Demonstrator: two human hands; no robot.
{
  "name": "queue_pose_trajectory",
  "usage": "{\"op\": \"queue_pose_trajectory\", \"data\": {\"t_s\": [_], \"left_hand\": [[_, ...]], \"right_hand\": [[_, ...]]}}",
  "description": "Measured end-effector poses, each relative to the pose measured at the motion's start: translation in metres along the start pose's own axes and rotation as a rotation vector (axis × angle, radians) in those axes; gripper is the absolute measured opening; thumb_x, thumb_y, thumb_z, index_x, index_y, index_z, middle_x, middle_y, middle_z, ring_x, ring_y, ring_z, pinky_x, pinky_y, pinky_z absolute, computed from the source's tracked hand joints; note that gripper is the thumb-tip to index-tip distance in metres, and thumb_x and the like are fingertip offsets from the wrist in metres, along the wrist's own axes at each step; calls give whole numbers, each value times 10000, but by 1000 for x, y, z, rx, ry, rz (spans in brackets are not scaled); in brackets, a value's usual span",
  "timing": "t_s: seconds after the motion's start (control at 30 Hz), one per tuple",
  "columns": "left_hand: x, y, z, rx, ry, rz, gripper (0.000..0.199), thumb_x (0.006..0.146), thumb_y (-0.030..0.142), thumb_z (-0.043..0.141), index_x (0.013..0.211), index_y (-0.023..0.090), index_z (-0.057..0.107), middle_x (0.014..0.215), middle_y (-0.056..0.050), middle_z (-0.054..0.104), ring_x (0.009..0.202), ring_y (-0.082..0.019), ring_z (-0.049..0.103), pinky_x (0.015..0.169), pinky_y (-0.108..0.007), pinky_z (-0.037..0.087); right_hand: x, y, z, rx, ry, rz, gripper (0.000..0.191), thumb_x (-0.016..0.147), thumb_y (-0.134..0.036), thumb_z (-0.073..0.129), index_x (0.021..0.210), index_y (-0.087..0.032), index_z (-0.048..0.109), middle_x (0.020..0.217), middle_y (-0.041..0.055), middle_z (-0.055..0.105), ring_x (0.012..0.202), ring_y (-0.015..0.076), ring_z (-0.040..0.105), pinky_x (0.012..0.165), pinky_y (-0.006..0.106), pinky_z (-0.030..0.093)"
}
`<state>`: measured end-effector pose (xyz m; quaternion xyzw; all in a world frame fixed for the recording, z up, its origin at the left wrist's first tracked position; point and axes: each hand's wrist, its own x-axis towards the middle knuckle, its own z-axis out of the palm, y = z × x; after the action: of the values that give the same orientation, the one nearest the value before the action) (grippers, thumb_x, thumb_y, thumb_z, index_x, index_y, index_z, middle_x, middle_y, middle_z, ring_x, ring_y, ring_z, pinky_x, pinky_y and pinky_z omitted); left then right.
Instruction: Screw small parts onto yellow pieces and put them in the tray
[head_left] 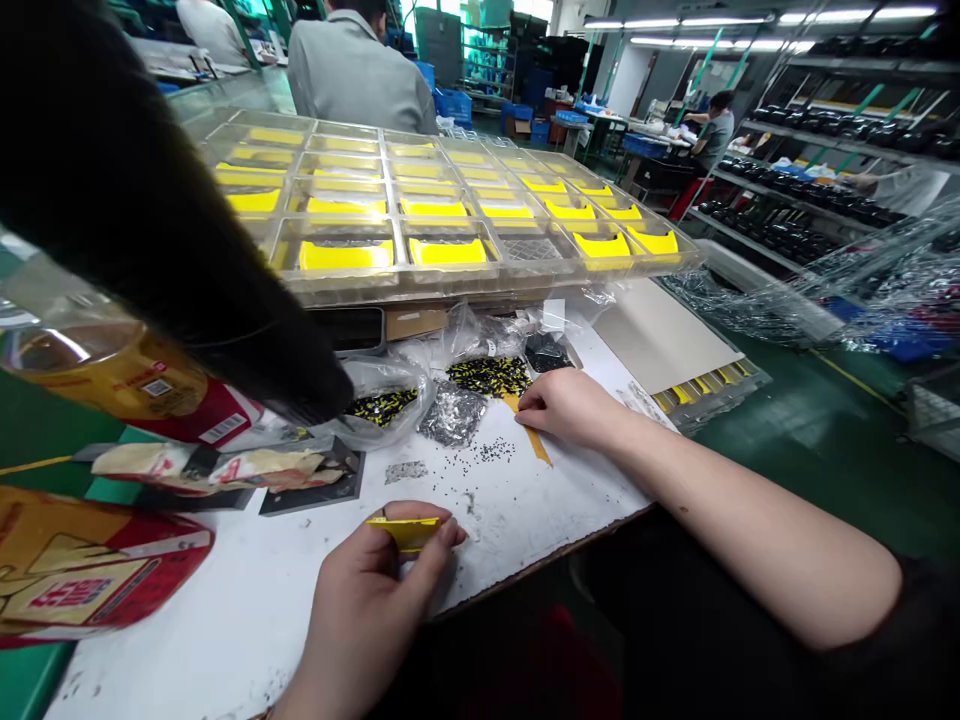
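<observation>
My left hand (375, 600) is closed round a small yellow plastic part (411, 534), held just above the near edge of the white work surface. My right hand (566, 408) has its fingertips pinched together over a strip of tan tape (536, 440). Whatever may be between those fingertips is too small or hidden to make out. Just behind them lies a heap of small black and yellow pieces (491, 376). A clear bag of tiny dark bits (453, 414) sits left of the tape, and loose black specks (491, 452) are scattered in front of it.
A clear compartment tray (450, 283) with yellow parts spans the back. An open bag of black and yellow pieces (384, 405) stands at left. Food packages (90, 575) lie on the left side. A black arm-like shape (187, 250) crosses the upper left. Another person (360, 75) sits beyond.
</observation>
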<state>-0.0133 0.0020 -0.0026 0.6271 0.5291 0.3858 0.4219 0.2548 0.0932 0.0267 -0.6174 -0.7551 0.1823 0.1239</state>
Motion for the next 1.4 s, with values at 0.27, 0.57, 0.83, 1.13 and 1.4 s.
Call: {"op": "queue_pose_trajectory", "data": {"t_s": [0.27,0.57,0.83,1.13,1.4], "left_hand": [[-1,5,3,-88,37,-81,232,763,388,788,823,174,722,794,-50,766,711,-197,722,665,-275,587],[-1,10,3,-214,15,-112,151,786,318,765,818,171,753,648,-10,743,617,-152,691,613,-230,544],[-5,7,3,-282,-71,-101,153,795,303,755,808,151,740,683,-23,738,604,-128,639,570,-210,503],[-8,12,6,-205,-92,7,143,791,279,732,783,140,698,684,-28,712,593,-121,613,571,-217,492],[-9,11,6,-145,-166,130,97,795,195,686,721,162,634,754,-36,708,697,-149,644,663,-251,510]], "right_hand": [[-16,-24,-1,419,-10,44,364,946,-407,518,901,-119,737,802,83,715,651,134,605,614,266,447],[-49,-82,13,925,-283,-61,269,885,-387,687,859,-139,789,766,43,713,666,105,582,625,229,457],[-48,-76,8,763,-326,-142,196,825,-318,758,867,-127,772,781,42,704,713,115,599,637,216,465],[-46,-68,7,946,-430,-55,229,815,-366,767,841,-139,741,696,20,675,618,110,597,593,235,472],[-48,-99,29,1225,-328,77,185,839,-301,739,839,-123,687,652,3,645,575,90,585,564,210,480]]}}
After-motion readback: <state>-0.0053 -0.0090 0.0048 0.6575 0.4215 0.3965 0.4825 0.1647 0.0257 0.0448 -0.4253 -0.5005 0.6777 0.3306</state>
